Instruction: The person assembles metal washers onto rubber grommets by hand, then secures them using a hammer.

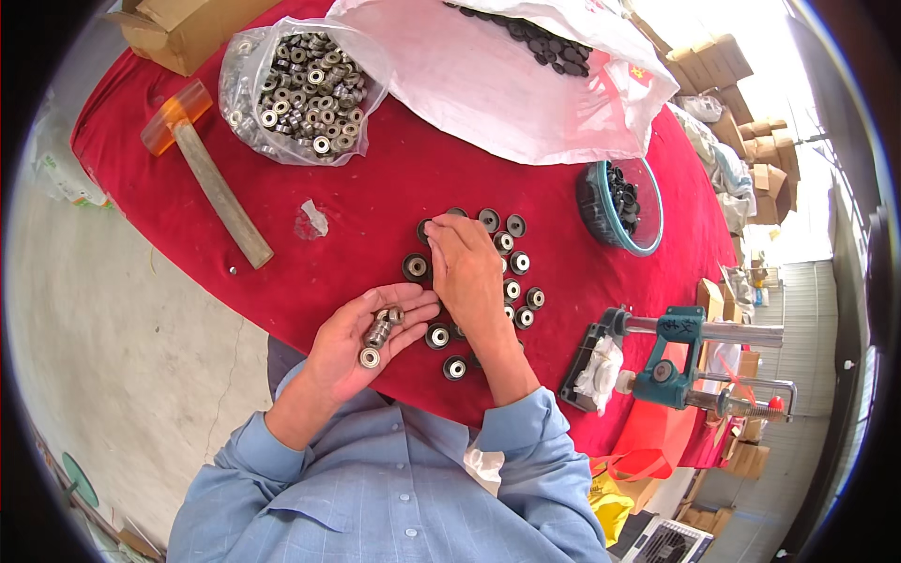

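Note:
Metal ball bearings [379, 333] lie in the palm of my left hand [340, 355], which is turned up with its fingers partly curled around them. My right hand [469, 277] reaches over the red cloth, palm down. Its fingertips are pressed together at the edge of a dark round cap [424, 231], and whatever they pinch is hidden. Around and under this hand sit several black round caps, many with a bearing [511, 290] in the centre. One cap with a bearing [415, 267] stands just left of my right hand. Farther back, a cap [515, 225] shows a dark centre.
A clear bag of bearings [324, 94] and a white sack [507, 131] with black discs [563, 58] lie at the back. An orange-headed mallet [221, 192] rests left. Right are a bowl [649, 239] of black parts and a green hand press [678, 328]. A cardboard box [174, 38] stands far left.

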A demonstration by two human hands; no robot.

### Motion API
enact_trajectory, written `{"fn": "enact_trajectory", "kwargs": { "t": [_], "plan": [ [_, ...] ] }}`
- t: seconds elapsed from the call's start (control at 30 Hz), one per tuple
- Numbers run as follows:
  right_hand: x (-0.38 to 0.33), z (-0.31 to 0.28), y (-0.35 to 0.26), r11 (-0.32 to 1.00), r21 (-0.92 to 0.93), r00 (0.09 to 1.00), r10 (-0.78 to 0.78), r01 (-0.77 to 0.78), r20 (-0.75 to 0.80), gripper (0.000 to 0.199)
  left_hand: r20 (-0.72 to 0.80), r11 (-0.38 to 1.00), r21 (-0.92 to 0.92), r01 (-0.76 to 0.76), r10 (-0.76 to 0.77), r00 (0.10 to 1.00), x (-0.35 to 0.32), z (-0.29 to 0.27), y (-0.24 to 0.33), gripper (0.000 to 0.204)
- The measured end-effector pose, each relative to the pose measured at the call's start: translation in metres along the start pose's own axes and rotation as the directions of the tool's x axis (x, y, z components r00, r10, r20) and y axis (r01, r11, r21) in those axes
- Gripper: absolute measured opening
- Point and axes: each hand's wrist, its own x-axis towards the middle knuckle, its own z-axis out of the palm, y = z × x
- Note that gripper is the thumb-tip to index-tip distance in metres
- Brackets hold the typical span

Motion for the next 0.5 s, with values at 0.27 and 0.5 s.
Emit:
{"fn": "enact_trajectory", "kwargs": {
  "t": [0.27,0.5],
  "plan": [
    [-0.011,-0.011,-0.008,0.971,-0.212,0.993,-0.091,0.106,0.078,0.043,0.013,0.999,0.039,0.002,-0.003,1.000,-0.002,-0.002,0.001,0.053],
    [-0.023,-0.009,-0.006,0.960,-0.256,0.992,-0.099,0.117,0.080,0.049,-0.085,0.999,0.036,-0.025,0.028,0.996,0.000,0.006,-0.002,0.058]
  ]
}}
